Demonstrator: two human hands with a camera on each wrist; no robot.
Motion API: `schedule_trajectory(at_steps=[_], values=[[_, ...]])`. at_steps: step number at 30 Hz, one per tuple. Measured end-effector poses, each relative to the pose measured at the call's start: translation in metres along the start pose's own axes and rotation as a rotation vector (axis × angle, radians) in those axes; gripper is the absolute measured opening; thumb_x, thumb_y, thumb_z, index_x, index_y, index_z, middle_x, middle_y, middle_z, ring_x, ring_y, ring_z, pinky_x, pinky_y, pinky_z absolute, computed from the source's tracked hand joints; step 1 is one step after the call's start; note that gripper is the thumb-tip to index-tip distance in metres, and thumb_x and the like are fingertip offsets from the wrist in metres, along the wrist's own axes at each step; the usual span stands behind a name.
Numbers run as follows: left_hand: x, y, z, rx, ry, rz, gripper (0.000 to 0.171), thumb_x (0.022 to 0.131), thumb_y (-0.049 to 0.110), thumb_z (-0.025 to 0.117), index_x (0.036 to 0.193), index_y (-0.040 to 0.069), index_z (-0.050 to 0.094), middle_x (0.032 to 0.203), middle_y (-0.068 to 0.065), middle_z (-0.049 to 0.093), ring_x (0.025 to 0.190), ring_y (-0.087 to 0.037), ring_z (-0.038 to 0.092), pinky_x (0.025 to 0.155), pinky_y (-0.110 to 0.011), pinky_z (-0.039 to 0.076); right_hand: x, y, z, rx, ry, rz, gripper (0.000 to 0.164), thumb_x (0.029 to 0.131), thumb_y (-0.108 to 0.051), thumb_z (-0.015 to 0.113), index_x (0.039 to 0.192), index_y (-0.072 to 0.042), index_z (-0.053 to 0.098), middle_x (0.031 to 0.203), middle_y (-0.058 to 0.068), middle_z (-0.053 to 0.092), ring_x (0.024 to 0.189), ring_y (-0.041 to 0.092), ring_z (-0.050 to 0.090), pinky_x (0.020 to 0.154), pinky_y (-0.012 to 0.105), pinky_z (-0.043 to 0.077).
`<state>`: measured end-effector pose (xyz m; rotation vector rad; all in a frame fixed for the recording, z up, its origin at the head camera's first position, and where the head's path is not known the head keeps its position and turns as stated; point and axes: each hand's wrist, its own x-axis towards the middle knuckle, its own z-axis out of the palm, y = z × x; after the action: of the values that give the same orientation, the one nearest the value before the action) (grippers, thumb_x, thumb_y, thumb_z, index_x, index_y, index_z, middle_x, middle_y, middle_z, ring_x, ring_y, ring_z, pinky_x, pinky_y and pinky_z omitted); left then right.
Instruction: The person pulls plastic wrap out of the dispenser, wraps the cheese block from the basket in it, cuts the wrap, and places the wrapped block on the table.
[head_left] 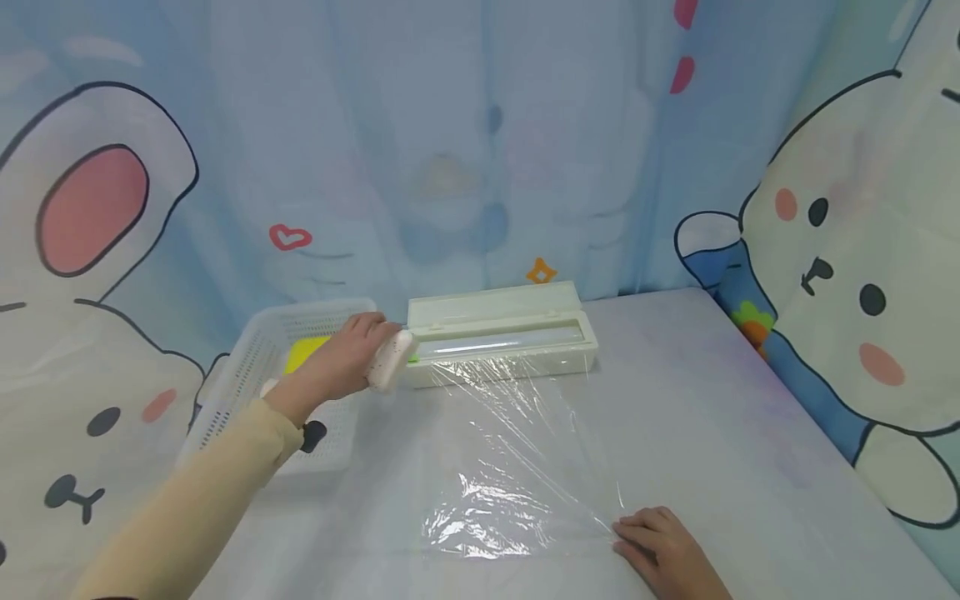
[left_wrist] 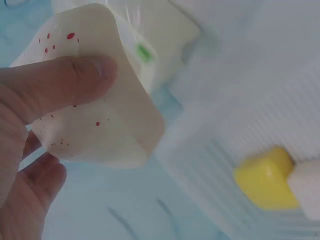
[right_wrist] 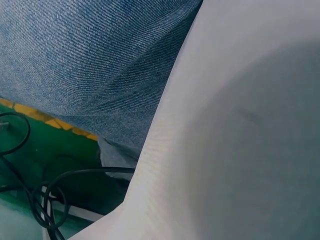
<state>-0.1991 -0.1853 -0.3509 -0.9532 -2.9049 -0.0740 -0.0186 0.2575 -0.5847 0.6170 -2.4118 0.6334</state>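
Observation:
My left hand (head_left: pixel 348 354) grips a white, red-speckled, rounded-square piece (left_wrist: pixel 112 130), possibly a small dish, with the thumb across its face. It is held between the white basket (head_left: pixel 251 358) and the near left end of a cling film dispenser (head_left: pixel 510 367). The dispenser's lid (head_left: pixel 495 306) stands raised. From it a sheet of cling film (head_left: pixel 487 508) runs forward over the table, wrinkled and shiny. At the sheet's front right corner my right hand (head_left: pixel 667 554) pinches the film. The right wrist view does not show that hand.
Yellow (left_wrist: pixel 267 177) and white (left_wrist: pixel 306 187) pieces lie in the basket. A white cloth covers the table (head_left: pixel 690 400), and a printed curtain (head_left: pixel 450 150) hangs behind. In the right wrist view, denim-clad legs (right_wrist: pixel 90 60) and black cables (right_wrist: pixel 37 200) are beside the table edge.

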Motion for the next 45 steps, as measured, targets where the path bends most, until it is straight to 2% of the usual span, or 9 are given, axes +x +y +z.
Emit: schedule_trajectory(at_steps=[3,8,15,22,27,32,38,45], values=[[0.012,0.021,0.01,0.034,0.034,0.122,0.076,0.074,-0.007,0.085,0.14,0.004,0.049,0.143,-0.025,0.05,0.133,-0.043,0.047,0.108,-0.054,0.051,0.001,-0.001,-0.001,-0.006,-0.002,0.003,0.037,0.053,-0.006,0.094,0.088,-0.013,0.082,0.089,-0.013,0.068,0.085,0.006,0.059,0.079,0.011,0.048],[0.03,0.055,0.027,0.157,0.031,0.306,0.074,0.076,-0.01,0.079,0.142,0.008,0.049,0.145,-0.021,0.05,0.137,-0.039,0.048,0.115,-0.048,0.046,0.004,-0.005,-0.003,-0.048,-0.053,0.073,0.032,0.06,-0.011,0.095,0.089,-0.016,0.082,0.091,-0.016,0.067,0.087,0.005,0.059,0.08,0.011,0.048],[0.043,0.103,0.054,0.348,-0.039,0.441,0.076,0.081,-0.002,0.08,0.147,0.018,0.048,0.15,-0.011,0.05,0.143,-0.031,0.046,0.12,-0.038,0.04,0.003,-0.01,-0.008,-0.054,-0.085,0.106,0.031,0.062,-0.011,0.094,0.09,-0.017,0.082,0.092,-0.016,0.067,0.088,0.005,0.059,0.081,0.01,0.048],[0.045,0.139,0.075,0.396,-0.083,0.526,0.062,0.093,0.006,0.071,0.146,0.028,0.05,0.154,-0.004,0.049,0.147,-0.025,0.045,0.12,-0.033,0.04,0.004,-0.01,-0.009,-0.037,-0.079,0.094,0.032,0.063,-0.01,0.094,0.091,-0.016,0.082,0.093,-0.015,0.068,0.089,0.005,0.06,0.083,0.008,0.047],[0.04,0.153,0.088,0.433,-0.106,0.585,0.056,0.098,0.007,0.063,0.146,0.033,0.05,0.155,0.0,0.048,0.147,-0.021,0.044,0.12,-0.03,0.039,0.004,-0.009,-0.009,-0.013,-0.076,0.092,0.031,0.063,-0.009,0.093,0.092,-0.014,0.082,0.093,-0.014,0.068,0.089,0.005,0.059,0.082,0.009,0.047],[0.037,0.159,0.098,0.458,-0.12,0.621,0.058,0.097,0.009,0.064,0.146,0.036,0.05,0.156,0.003,0.048,0.148,-0.019,0.042,0.12,-0.03,0.039,0.003,-0.01,-0.009,-0.019,-0.082,0.104,0.031,0.063,-0.009,0.094,0.091,-0.015,0.082,0.093,-0.014,0.069,0.089,0.006,0.059,0.081,0.011,0.048],[0.037,0.161,0.107,0.467,-0.138,0.627,0.061,0.096,0.01,0.067,0.148,0.038,0.047,0.158,0.004,0.046,0.15,-0.018,0.04,0.12,-0.032,0.04,0.003,-0.012,-0.01,-0.036,-0.094,0.121,0.031,0.063,-0.009,0.095,0.091,-0.016,0.082,0.093,-0.015,0.068,0.088,0.005,0.059,0.079,0.01,0.049],[0.038,0.16,0.121,0.445,-0.21,0.632,0.068,0.097,0.011,0.068,0.154,0.038,0.042,0.162,0.006,0.041,0.153,-0.017,0.035,0.122,-0.032,0.038,0.005,-0.014,-0.013,-0.08,-0.103,0.089,0.031,0.063,-0.014,0.095,0.09,-0.017,0.082,0.092,-0.017,0.067,0.088,0.004,0.06,0.08,0.011,0.05]])
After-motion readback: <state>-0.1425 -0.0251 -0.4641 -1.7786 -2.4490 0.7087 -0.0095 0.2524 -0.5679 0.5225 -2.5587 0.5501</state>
